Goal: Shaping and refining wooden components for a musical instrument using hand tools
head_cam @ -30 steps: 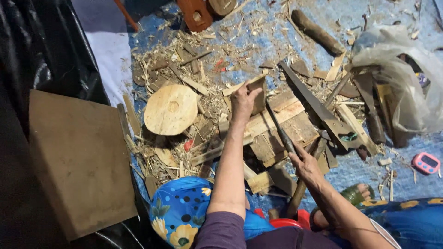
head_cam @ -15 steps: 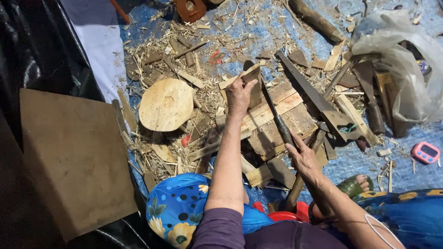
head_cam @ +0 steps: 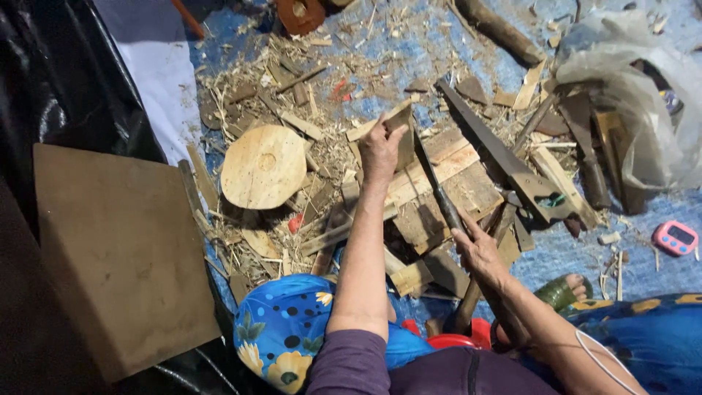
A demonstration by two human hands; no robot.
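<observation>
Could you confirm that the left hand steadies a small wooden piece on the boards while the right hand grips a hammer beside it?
Not quite: the right hand grips a long dark blade, not a hammer. The head view shows it slanting up beside the small wooden piece, which the left hand does steady on the boards.

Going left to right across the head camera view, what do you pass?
Flat brown board → round wooden disc → left hand holding a small wood piece → right hand gripping a long dark blade → handsaw → clear plastic bag → small pink timer.
</observation>
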